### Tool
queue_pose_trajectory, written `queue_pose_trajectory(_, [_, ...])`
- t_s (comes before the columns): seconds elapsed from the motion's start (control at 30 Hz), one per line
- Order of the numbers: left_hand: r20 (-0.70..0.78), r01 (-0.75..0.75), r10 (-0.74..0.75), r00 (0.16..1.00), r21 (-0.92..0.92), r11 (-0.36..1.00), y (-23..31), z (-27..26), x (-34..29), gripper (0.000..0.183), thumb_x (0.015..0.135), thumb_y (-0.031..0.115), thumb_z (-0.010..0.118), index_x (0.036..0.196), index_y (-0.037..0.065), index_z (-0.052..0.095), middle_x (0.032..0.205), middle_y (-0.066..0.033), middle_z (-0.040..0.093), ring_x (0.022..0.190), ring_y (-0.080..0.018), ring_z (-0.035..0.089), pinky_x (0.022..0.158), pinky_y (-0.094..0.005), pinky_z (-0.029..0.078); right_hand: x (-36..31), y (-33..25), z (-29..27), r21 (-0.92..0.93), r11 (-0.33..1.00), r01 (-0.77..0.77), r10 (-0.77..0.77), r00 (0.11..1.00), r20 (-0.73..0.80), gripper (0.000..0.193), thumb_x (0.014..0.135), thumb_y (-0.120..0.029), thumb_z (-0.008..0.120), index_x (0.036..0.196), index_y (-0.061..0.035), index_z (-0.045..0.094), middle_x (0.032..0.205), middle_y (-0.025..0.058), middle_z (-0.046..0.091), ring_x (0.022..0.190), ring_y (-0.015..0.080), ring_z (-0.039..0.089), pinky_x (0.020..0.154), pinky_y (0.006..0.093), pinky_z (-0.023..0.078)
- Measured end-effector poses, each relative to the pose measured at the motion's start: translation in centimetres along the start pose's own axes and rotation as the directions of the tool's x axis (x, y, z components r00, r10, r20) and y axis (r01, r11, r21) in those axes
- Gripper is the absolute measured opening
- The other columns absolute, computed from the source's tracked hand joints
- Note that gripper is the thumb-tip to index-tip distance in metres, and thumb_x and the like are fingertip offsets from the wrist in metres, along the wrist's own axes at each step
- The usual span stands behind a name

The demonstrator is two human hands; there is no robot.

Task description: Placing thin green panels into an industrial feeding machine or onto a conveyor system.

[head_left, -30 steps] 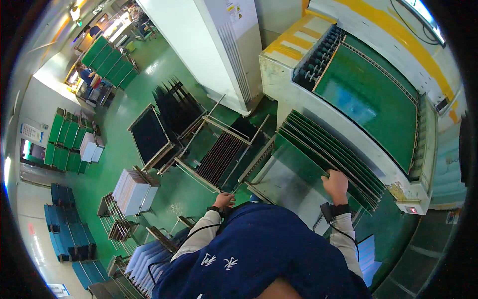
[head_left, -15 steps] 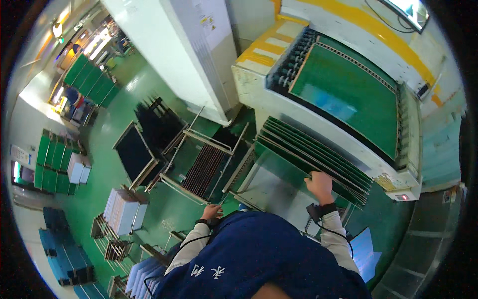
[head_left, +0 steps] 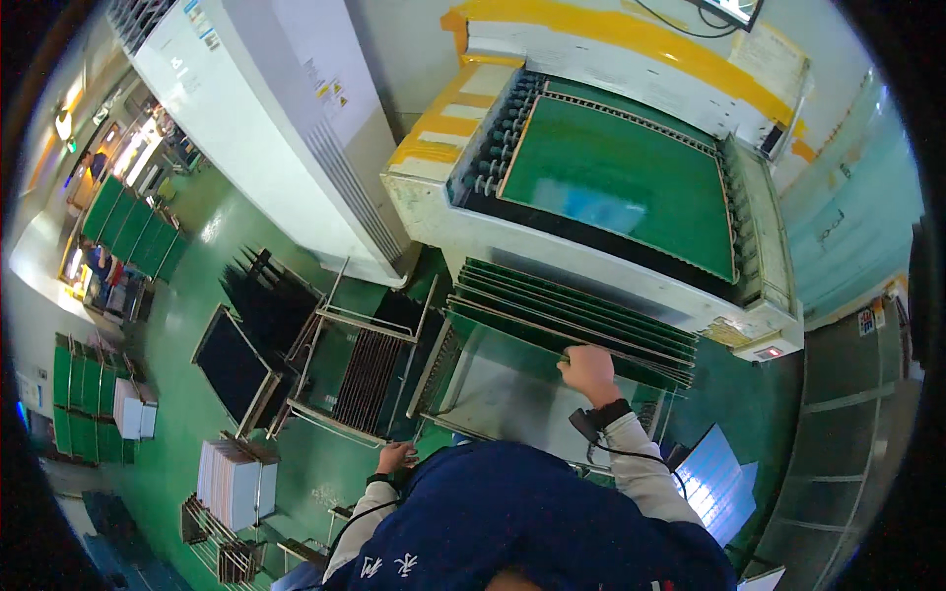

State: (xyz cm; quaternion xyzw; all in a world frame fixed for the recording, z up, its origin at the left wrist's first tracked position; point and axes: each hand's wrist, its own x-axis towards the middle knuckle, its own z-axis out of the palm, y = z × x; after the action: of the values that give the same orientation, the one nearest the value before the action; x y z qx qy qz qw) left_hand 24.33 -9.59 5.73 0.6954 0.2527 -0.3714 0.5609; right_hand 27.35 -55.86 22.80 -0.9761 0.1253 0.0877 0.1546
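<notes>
Several green panels (head_left: 581,313) lean in a row in a metal rack (head_left: 427,377) in front of me. My right hand (head_left: 588,374) is closed at the upper edge of the nearest panels, with its fingertips partly hidden from view. At the rack's near left corner, my left hand (head_left: 396,457) is closed around what looks like a thin metal rod (head_left: 419,430). The rack's near part shows a pale grey bottom surface (head_left: 507,379).
Beyond the rack stands a roller machine (head_left: 434,202) with a large green panel (head_left: 621,182) lying on it. Left are a slotted metal cart (head_left: 370,384), dark panels (head_left: 232,360) and a white cabinet (head_left: 286,148). White boards (head_left: 232,483) and bluish sheets (head_left: 714,483) stand near me.
My view has turned, so the machine, rack and carts appear farther left. Both hands keep about the same places at the rack, and both stay closed.
</notes>
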Motion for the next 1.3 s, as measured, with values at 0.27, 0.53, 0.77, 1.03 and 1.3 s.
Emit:
queue_pose_trajectory(0.27, [0.095, 0.055, -0.026, 0.995, -0.322, 0.945, -3.9, -2.0, 3.0, 0.023, 0.082, 0.016, 0.057, 0.096, -0.002, 0.056, 0.083, -0.0132, 0.06, 0.067, -0.0285, 0.063, 0.054, -0.0363, 0.052, -0.2, -1.0, -1.1, 0.008, 1.0, 0.003, -0.003, 1.0, 0.008, 0.024, 0.071, -0.031, 0.061, 0.074, -0.0073, 0.063, 0.074, 0.0146, 0.061, 0.075, 0.0326, 0.059, 0.064, 0.0431, 0.047])
queue_pose_trajectory(0.53, [0.468, -0.666, 0.599, 0.65, 0.731, 0.151, -4.1, -3.5, 3.2, 0.024, 0.082, 0.015, 0.055, 0.1, -0.001, 0.053, 0.082, -0.0119, 0.058, 0.069, -0.0265, 0.061, 0.057, -0.0346, 0.05, -0.2, -1.0, -1.1, 0.004, 1.0, -0.006, 0.006, 1.0, 0.029, 0.026, 0.072, -0.031, 0.06, 0.076, -0.0061, 0.063, 0.077, 0.0143, 0.062, 0.075, 0.0325, 0.06, 0.065, 0.0433, 0.047])
queue_pose_trajectory(0.77, [0.291, -0.618, 0.55, 0.783, 0.26, 0.742, -5.9, -3.0, 4.1, 0.023, 0.083, 0.018, 0.057, 0.099, 0.002, 0.055, 0.082, -0.0115, 0.059, 0.069, -0.0259, 0.061, 0.056, -0.0357, 0.049, -0.3, -0.9, -0.8, -0.006, 1.0, -0.015, 0.016, 1.0, 0.012, 0.024, 0.071, -0.032, 0.062, 0.077, -0.0082, 0.064, 0.075, 0.0135, 0.063, 0.076, 0.0317, 0.06, 0.066, 0.0418, 0.048])
queue_pose_trajectory(1.03, [0.241, -0.54, 0.542, 0.805, 0.677, 0.501, -5.5, -2.8, 2.9, 0.023, 0.07, 0.022, 0.066, 0.091, 0.014, 0.062, 0.088, -0.0041, 0.062, 0.078, -0.022, 0.06, 0.068, -0.0319, 0.05, -0.3, -0.9, -0.8, -0.016, 1.0, -0.004, 0.004, 1.0, 0.017, 0.025, 0.072, -0.032, 0.061, 0.075, -0.0076, 0.064, 0.076, 0.0133, 0.062, 0.077, 0.0316, 0.06, 0.065, 0.0426, 0.047])
queue_pose_trajectory(1.3, [0.298, -0.468, 0.504, 0.81, 0.847, 0.252, -3.4, -2.5, 1.2, 0.024, 0.073, 0.026, 0.061, 0.095, 0.016, 0.06, 0.092, -0.0037, 0.062, 0.083, -0.0247, 0.059, 0.07, -0.0351, 0.05, -0.5, -1.1, -1.1, -0.015, 1.0, 0.021, -0.021, 1.0, 0.018, 0.026, 0.072, -0.032, 0.06, 0.076, -0.006, 0.064, 0.076, 0.0138, 0.062, 0.078, 0.0322, 0.06, 0.066, 0.0428, 0.047])
